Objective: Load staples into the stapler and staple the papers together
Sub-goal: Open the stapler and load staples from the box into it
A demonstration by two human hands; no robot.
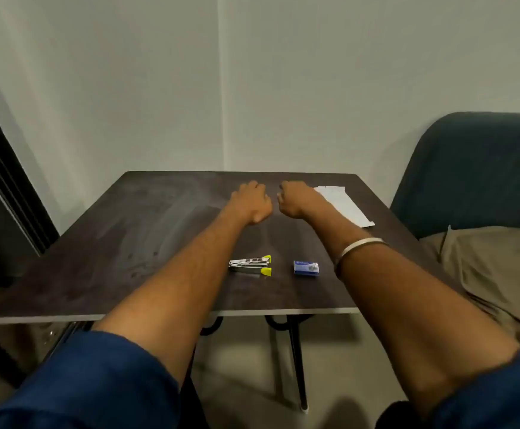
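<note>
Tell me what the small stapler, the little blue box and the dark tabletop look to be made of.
Small silver stapler with yellow tips: bright, reflective body suggests bare metal; the yellow ends look like matte plastic.
Little blue box: printed, flat-sided, probably thin cardboard.
Dark brown tabletop: faint grain and a pale edge strip suggest wood-look laminate board, though solid wood cannot be ruled out.

— Inventory, please.
— One stapler [250,266] at lower centre, one staple box [306,268] to its right, and one paper stack [344,204] at upper right; I cannot count its sheets.
— Furniture?
— One table [147,243] and one chair [475,171] at the right edge.
— Hands?
— Two, mine: left hand [252,202] and right hand [294,199].
</note>
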